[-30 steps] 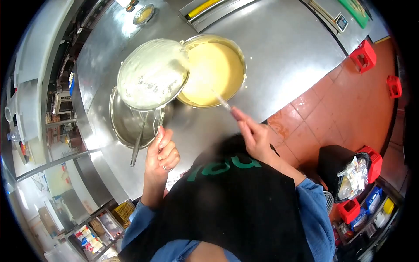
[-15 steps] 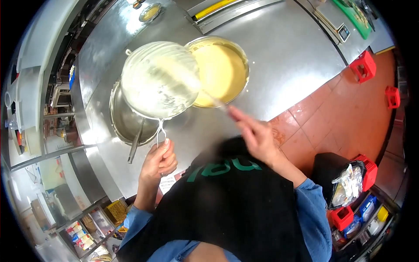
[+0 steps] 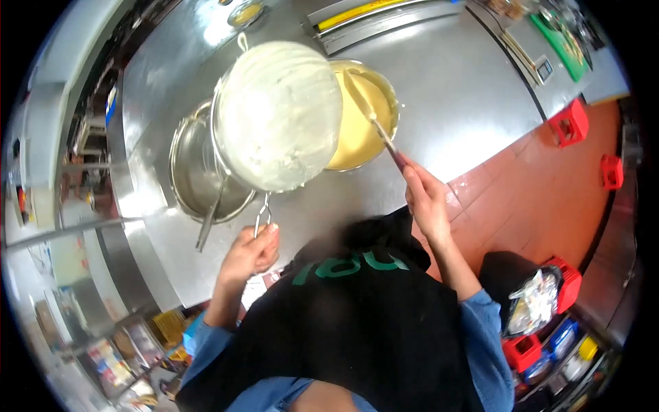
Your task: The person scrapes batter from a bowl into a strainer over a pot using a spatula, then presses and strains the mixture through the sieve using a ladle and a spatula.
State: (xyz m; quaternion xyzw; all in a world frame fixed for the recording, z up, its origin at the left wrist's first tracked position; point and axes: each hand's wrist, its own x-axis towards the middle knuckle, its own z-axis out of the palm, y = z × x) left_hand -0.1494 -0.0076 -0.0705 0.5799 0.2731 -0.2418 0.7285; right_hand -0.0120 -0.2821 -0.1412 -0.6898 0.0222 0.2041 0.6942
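My left hand is closed around the wire handle of a large round sieve, its surface smeared with pale batter. The sieve is raised above the steel table and covers part of two metal bowls. My right hand grips a spatula by its dark handle. The spatula's batter-coated blade lies over the right-hand bowl, close to the sieve's edge; whether they touch I cannot tell. Smooth yellow batter fills that bowl. From the left-hand bowl a metal utensil handle sticks out over the rim.
A small dish with something yellow sits at the table's far side. Behind the batter bowl is a metal fixture with a yellow strip. A green board and a scale are far right. Red stools stand on the tiled floor.
The sieve has shifted right and away from me, covering more of the batter bowl's left side. The spatula has swung from the sieve to over the batter, and my right hand has moved right.
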